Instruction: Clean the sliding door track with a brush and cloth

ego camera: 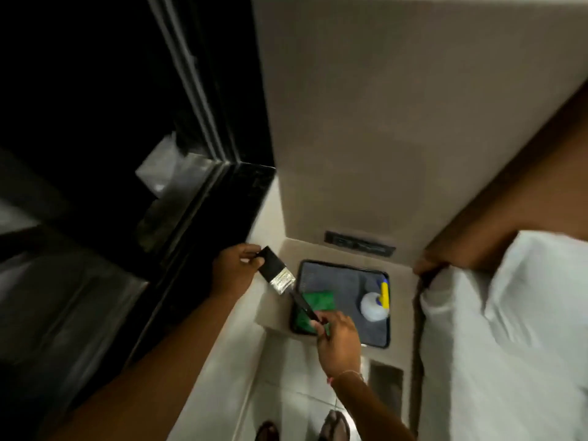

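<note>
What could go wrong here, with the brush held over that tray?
1. Both hands, left and right, hold the brush above the tray; a slip could drop it on the bottle.
2. Shed bristle dust might soil the green cloth below.

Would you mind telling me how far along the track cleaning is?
Early. Done: only the paintbrush is picked up, right hand on its handle, left hand at the bristles. The green cloth and spray bottle sit in the tray. Left: brushing and wiping the door track.
</note>
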